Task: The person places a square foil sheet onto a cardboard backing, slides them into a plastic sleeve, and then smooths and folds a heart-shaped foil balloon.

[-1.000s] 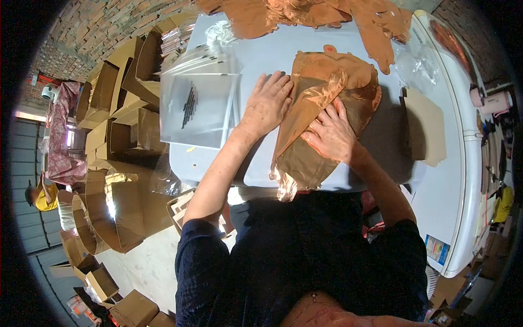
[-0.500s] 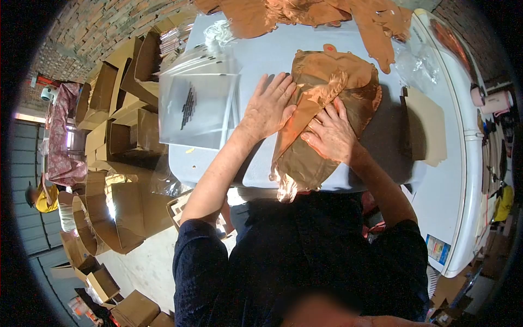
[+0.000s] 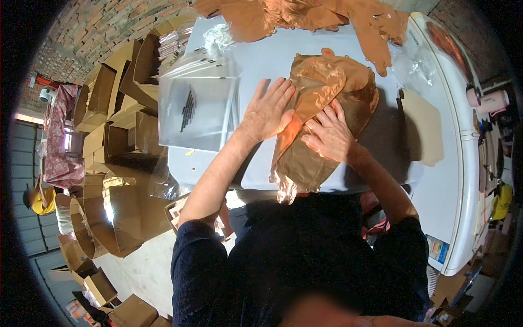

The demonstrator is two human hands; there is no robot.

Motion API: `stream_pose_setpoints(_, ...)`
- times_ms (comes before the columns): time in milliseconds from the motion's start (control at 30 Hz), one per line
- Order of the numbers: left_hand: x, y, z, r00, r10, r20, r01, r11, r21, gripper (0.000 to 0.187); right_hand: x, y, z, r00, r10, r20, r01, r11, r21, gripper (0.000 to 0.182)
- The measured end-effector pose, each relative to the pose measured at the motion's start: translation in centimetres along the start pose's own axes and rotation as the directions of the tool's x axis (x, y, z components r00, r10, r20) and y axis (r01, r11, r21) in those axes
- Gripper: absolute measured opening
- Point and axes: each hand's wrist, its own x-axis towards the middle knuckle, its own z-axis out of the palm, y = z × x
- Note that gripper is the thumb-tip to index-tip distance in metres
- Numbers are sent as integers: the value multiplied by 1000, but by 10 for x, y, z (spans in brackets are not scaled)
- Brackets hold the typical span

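Observation:
A shiny copper-coloured foil piece (image 3: 318,158) lies folded on the pale tabletop (image 3: 261,54), its crinkled lower tip near the table's front edge. On its left edge rests my left hand (image 3: 268,111), flat with the fingers stretched out. My right hand (image 3: 331,135) lies on the middle of the foil beside a diagonal fold, palm down, fingers spread. Neither hand is closed round anything. To the left of my left hand is a stack of clear plastic bags (image 3: 201,109) with dark print.
More copper foil pieces (image 3: 370,27) and white string (image 3: 218,37) lie at the far edge. A beige card (image 3: 425,128) and clear plastic (image 3: 417,68) are on the right. Cardboard boxes (image 3: 128,218) stand left; a person in yellow (image 3: 43,200) is far left.
The crinkled flap in the middle of the foil looks flatter and smoother. My hands have barely moved. The view has shifted slightly.

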Motion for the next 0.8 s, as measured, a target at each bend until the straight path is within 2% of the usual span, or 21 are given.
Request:
stream_pose_setpoints(100,-1,0,0,1000,0,-4,0,1000,-10,67,2,0,-4,986,-47,-158,47,999,-4,35)
stream_pose_setpoints(200,-1,-1,0,1000,3,-3,-3,1000,-18,67,6,14,-20,975,23,-223,21,981,193,30)
stream_pose_setpoints(267,0,-1,0,1000,-5,-8,5,999,-35,67,6,27,-37,936,301,-181,-234,919,318,22)
stream_pose_setpoints(367,0,3,-4,1000,-15,-4,14,998,-55,66,18,35,-34,856,304,-418,-191,937,291,9)
stream_pose_setpoints(433,1,3,-5,1000,-18,-6,17,998,-55,66,46,15,-34,791,136,-597,10,972,234,5)
stream_pose_setpoints(467,0,2,-4,1000,-17,-8,16,998,-53,66,54,20,-28,863,82,-498,56,965,256,6)
stream_pose_setpoints(500,1,3,-5,1000,-16,-11,15,999,-51,65,60,19,-25,905,63,-421,33,975,218,7)
stream_pose_setpoints(600,1,3,-5,1000,-22,-5,21,997,-73,65,77,28,-14,986,37,-165,-15,992,129,9)
stream_pose_setpoints(733,1,2,-4,1000,-23,15,23,998,-57,66,84,75,4,976,150,-156,-127,981,149,10)
stream_pose_setpoints(800,1,2,-4,1000,-23,16,24,998,-53,67,85,87,5,975,147,-167,-114,975,192,9)
